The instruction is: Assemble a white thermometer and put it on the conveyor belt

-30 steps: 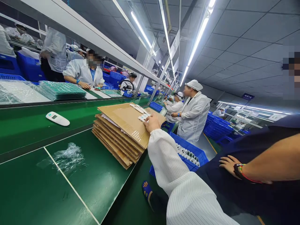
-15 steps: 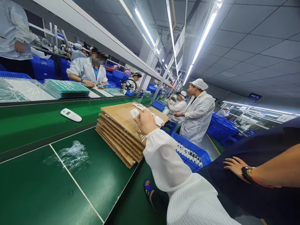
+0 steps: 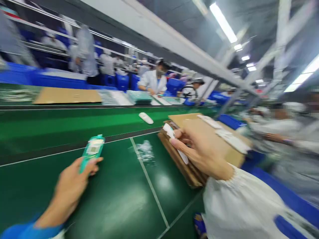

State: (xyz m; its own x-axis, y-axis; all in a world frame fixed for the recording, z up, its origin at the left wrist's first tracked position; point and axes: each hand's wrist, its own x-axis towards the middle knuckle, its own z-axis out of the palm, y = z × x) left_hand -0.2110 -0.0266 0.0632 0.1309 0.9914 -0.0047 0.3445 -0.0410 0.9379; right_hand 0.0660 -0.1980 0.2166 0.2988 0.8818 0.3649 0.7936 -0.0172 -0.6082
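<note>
Both hands are in view, much blurred. Right hand (image 3: 199, 151), in a white sleeve, is closed around one white handheld device (image 3: 174, 141), held above the near end of the cardboard stack (image 3: 189, 166). Left hand (image 3: 72, 182), in a blue cuff, grips the lower end of one green handheld device (image 3: 92, 151), raised over the near part of the bench (image 3: 119, 205).

Items noted, largest first:
- One green bench, with a white line running from its near edge toward the middle.
- One stack of flattened cardboard at the right edge, with white items on top, count unclear.
- One crumpled clear plastic wrap (image 3: 146, 151) beside the stack, just past the white line.
- One white device (image 3: 146, 118) lying alone toward the far edge.
</note>
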